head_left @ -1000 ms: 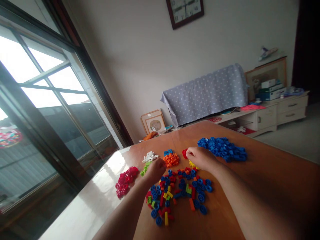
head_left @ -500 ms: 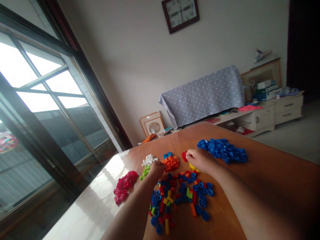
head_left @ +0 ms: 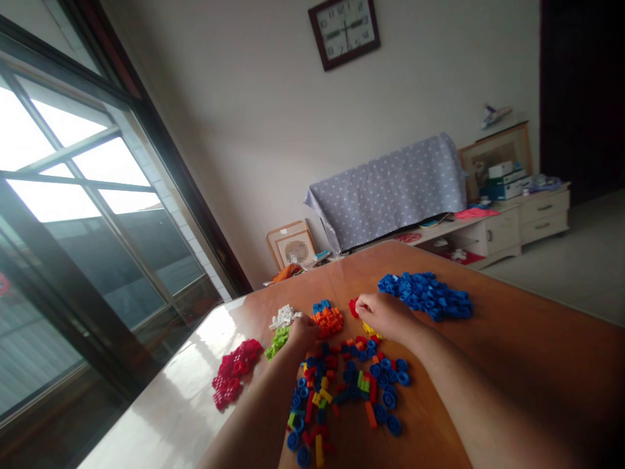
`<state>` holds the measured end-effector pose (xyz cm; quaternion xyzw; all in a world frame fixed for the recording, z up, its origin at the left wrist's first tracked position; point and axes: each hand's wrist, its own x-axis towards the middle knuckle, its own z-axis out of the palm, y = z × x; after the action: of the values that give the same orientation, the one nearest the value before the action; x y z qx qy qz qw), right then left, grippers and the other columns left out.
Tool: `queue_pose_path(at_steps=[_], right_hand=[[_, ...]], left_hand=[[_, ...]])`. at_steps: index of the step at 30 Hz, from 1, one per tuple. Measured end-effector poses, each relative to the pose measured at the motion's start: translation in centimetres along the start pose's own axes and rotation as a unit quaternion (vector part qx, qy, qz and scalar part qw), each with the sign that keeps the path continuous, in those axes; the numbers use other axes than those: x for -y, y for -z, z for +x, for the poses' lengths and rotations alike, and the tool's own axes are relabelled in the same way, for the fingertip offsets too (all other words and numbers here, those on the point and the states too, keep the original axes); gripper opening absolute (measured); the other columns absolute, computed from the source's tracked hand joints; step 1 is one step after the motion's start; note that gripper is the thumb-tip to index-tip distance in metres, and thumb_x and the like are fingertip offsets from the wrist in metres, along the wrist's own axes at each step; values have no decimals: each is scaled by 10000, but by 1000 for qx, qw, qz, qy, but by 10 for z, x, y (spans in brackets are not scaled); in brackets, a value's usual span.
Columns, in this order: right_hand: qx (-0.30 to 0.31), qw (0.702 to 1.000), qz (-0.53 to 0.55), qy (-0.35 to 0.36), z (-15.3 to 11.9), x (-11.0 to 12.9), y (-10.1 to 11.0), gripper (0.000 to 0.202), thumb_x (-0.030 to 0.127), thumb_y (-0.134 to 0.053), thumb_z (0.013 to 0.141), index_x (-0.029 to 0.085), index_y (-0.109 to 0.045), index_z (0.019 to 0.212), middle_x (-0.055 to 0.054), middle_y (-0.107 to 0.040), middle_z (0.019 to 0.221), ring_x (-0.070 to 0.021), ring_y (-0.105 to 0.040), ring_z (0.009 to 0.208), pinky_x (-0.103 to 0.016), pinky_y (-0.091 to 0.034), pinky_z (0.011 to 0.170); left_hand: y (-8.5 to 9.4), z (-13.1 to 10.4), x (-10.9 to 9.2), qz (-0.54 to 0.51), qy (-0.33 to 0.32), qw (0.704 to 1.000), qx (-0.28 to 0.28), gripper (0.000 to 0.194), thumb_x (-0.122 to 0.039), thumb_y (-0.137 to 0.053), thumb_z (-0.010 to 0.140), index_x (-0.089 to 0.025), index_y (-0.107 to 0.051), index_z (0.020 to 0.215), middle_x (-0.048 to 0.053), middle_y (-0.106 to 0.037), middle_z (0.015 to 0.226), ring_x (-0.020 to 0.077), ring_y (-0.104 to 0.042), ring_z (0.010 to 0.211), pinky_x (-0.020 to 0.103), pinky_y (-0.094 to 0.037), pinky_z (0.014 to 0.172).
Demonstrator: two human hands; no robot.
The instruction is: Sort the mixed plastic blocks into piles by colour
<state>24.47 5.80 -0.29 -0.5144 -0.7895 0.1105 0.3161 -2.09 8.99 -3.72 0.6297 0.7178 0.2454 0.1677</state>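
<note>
On the wooden table, my right hand (head_left: 385, 314) is closed, its fingertips down at a small group of red toy bricks (head_left: 353, 307). Yellow bricks (head_left: 370, 329) show just below that hand. My left hand (head_left: 305, 332) curls at the near left edge of the orange brick pile (head_left: 328, 322); whatever its fingers hold is hidden. Light green bricks (head_left: 277, 343) and white bricks (head_left: 284, 317) lie left of it. Between my forearms spreads a mixed heap of bricks and round blue pieces (head_left: 389, 397).
A large blue brick pile (head_left: 430, 296) lies beyond my right hand, and dark pink pieces (head_left: 237, 371) lie at the left. A few light blue bricks (head_left: 321, 305) sit behind the orange pile. A low cabinet (head_left: 508, 228) stands past the table (head_left: 527, 365).
The whole view has shifted slightly, so things appear a little further left. Both hands stay at the same piles, with fingers still curled.
</note>
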Motion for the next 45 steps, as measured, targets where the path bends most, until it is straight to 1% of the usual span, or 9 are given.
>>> queue_pose_path(at_steps=[8,17,20,25,29,32,37,40,45], right_hand=[[9,1000,3,-2,0,1,1,258,343,-492,938,227,-715,880,-35,-760,857,-159,-670,788,-243,-319,613],[14,1000,-6,-3,1,-1,0,261,312,-478,938,225,-719,888,-33,-759,856,-154,-665,782,-238,-317,609],[22,1000,-14,-8,0,0,0,254,310,-487,937,230,-724,892,-34,-763,864,-156,-666,790,-239,-309,604],[24,999,-31,-5,0,1,-1,244,331,-509,941,229,-728,907,-43,-768,878,-164,-672,804,-250,-282,585],[26,999,-30,3,1,-1,-3,250,325,-501,941,220,-719,878,-36,-749,829,-155,-655,761,-252,-258,571],[24,999,-24,11,1,-2,-5,250,321,-499,931,216,-696,819,-24,-717,762,-143,-624,703,-251,-247,564],[18,1000,-11,16,-1,-3,-5,244,315,-496,920,215,-668,778,-12,-679,701,-131,-589,648,-249,-240,556],[18,1000,-1,17,-1,-5,-5,236,311,-497,918,218,-672,791,-12,-687,719,-130,-598,657,-246,-246,559],[21,1000,-1,14,1,-6,-8,237,310,-496,921,220,-688,816,-16,-700,739,-135,-613,675,-243,-257,561]], left_hand=[[-8,7,6,23,35,998,-38,22,-151,-651,660,-161,-635,671,-25,-541,550,130,-507,561,223,-333,519],[0,-3,-7,60,-35,995,-70,113,-194,-562,770,-149,-664,754,10,-591,653,144,-517,648,243,-322,585],[0,-11,-18,52,-97,993,-33,147,-227,-557,793,-153,-683,808,3,-617,706,136,-531,693,229,-335,606],[-13,-26,-35,36,-178,980,76,207,-332,-612,787,-150,-710,773,-16,-605,664,121,-517,652,214,-335,567],[-22,-34,-39,31,-192,974,119,236,-344,-676,736,-155,-748,858,-4,-665,731,130,-548,674,211,-369,579],[-25,-37,-38,27,-185,974,124,196,-312,-674,724,-155,-751,813,-4,-669,713,130,-548,664,211,-385,590],[-17,-33,-34,13,-163,982,90,204,-315,-598,782,-149,-716,783,-24,-599,642,114,-494,615,211,-351,561],[-1,-24,-28,18,-137,990,39,246,-329,-543,827,-142,-665,723,-40,-490,574,106,-421,584,222,-302,544],[22,-10,-10,40,-90,995,-28,234,-290,-539,831,-155,-611,654,-46,-434,566,102,-388,581,228,-265,545]])
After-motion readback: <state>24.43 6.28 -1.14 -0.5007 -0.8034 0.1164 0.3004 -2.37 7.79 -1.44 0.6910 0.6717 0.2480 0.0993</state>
